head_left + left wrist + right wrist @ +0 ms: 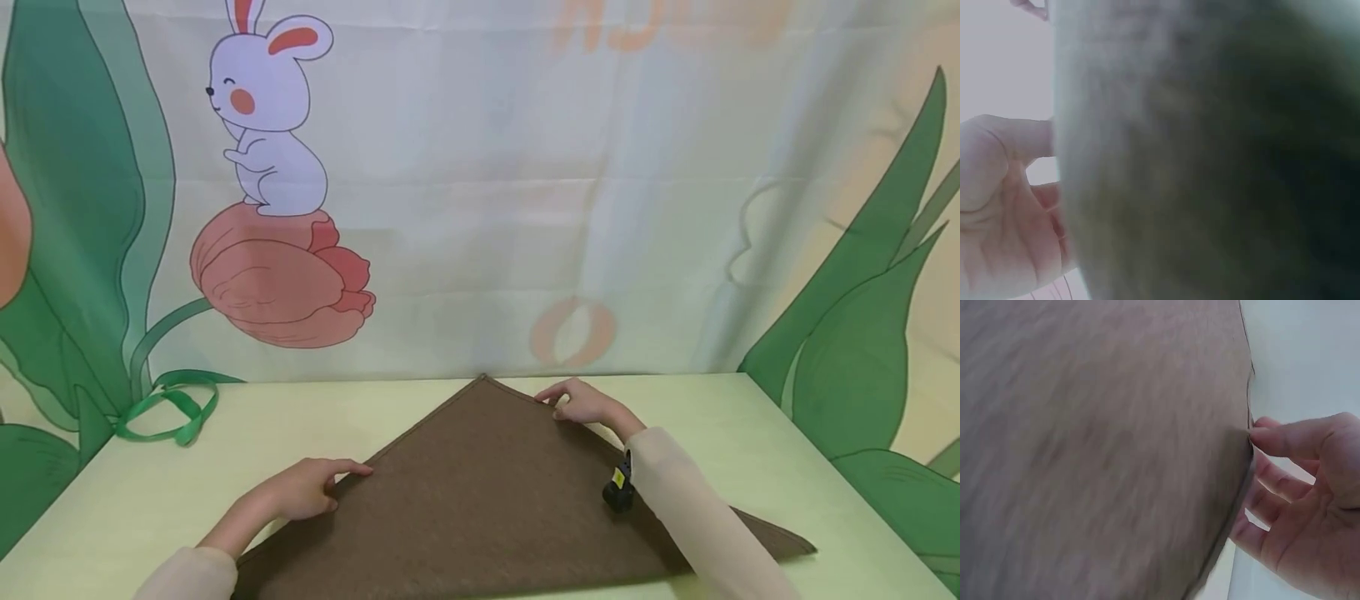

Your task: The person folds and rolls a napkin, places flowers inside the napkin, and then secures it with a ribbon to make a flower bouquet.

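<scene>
over roomy table (277,425), grips (300,490) (588,403) touch cloth (472,500) along edges.

The head view's lower edge cuts off the brown cloth (465,500); its blurred surface, probably, hides the left hand's (1007,212) fingertips in the left wrist view.

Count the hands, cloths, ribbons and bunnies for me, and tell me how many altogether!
Hands: 2, the left hand and the right hand
Brown cloth: 1
Green ribbon: 1
Printed bunny: 1
Total: 5
</scene>
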`<state>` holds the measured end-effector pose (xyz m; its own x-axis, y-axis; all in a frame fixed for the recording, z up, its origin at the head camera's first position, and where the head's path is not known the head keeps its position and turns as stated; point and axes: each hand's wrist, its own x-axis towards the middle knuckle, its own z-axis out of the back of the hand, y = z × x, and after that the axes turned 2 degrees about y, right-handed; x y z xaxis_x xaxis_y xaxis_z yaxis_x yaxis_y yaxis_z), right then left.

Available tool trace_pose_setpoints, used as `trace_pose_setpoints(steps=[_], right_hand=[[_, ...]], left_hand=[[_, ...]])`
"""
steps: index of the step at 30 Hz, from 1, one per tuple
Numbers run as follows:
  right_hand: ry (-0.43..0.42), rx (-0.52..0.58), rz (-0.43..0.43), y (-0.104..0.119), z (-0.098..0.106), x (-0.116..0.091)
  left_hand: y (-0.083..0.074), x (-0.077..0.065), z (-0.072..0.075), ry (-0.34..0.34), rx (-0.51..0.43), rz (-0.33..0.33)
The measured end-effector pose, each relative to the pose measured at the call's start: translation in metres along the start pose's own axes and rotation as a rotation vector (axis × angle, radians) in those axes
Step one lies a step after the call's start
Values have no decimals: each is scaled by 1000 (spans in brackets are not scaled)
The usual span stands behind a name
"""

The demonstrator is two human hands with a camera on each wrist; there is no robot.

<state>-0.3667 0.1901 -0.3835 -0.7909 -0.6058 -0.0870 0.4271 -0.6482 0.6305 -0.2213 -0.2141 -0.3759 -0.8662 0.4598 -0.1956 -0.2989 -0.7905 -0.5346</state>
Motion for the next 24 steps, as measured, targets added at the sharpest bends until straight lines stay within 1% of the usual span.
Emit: trace_pose_setpoints(steps=[2,6,12,15,17,20,23,24], right_hand=[[13,20,-2,-5,4,-10],[74,67,-15,-11,11,-33],[158,62,-21,-18,21,-74],[218,70,-42,-23,26,-96],[249,80,-58,-26,29,-112],[266,99,-71,-33,33,-135],[256,118,-73,-41,36,-158],[252,124,-72,-44,37,-165]], left_hand=[[1,-6,2,17,-11,10],[6,-21,5,55,-58,34],[20,-46,6,114,-147,-2],[27,-56,6,141,-187,4],[33,-63,6,155,-195,5],[41,-73,7,172,-214,1],[51,-83,6,175,-237,-37],[53,-86,6,181,-264,-42]])
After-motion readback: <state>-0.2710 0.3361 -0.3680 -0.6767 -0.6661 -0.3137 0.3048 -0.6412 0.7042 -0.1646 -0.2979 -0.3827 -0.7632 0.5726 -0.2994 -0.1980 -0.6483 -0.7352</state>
